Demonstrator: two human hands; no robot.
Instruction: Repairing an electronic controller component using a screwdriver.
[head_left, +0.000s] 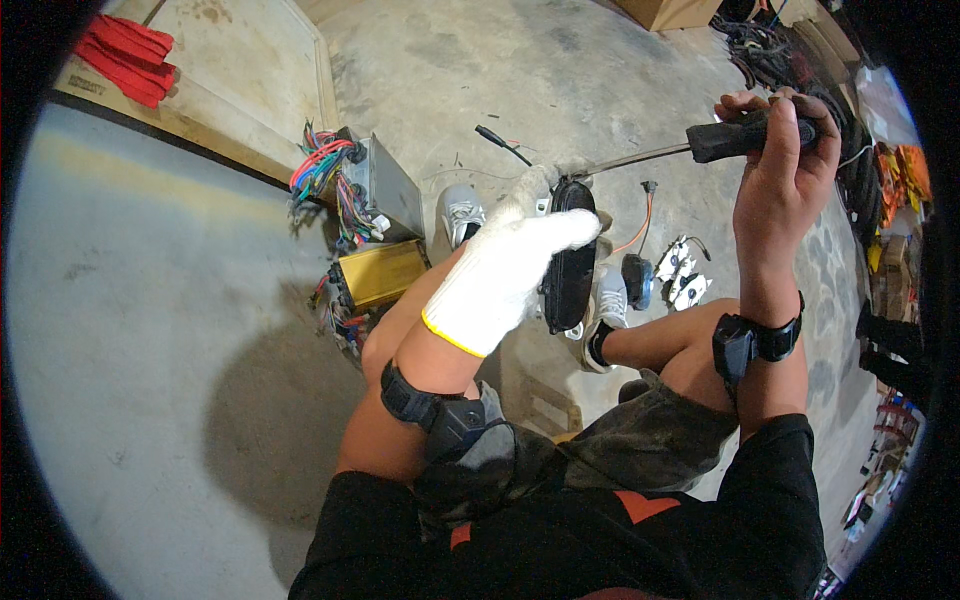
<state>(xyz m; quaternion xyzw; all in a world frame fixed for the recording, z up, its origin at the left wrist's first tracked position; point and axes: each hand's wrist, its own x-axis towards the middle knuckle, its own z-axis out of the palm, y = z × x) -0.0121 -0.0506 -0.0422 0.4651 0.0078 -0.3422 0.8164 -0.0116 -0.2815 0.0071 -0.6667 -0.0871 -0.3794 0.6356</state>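
Note:
My left hand [505,255], in a white knit glove with a yellow cuff edge, grips a long black casing [565,300] held upright along the view between my legs. My bare right hand [785,160] is closed round the black handle of a screwdriver [710,142], whose metal shaft reaches left to the upper end of the casing, where the exact contact is too small to make out. Just below my right hand, beyond the casing, lie an orange-wired black component [637,278] and several silver-white parts [688,292].
Left of my feet stand a silver box [390,190] and a gold box [383,270], both with bundled wires. A red cloth [125,60] lies on a pale panel [250,60]. A cardboard box [660,10], black cables [760,55] and assorted clutter line the back and right of the concrete floor [450,70].

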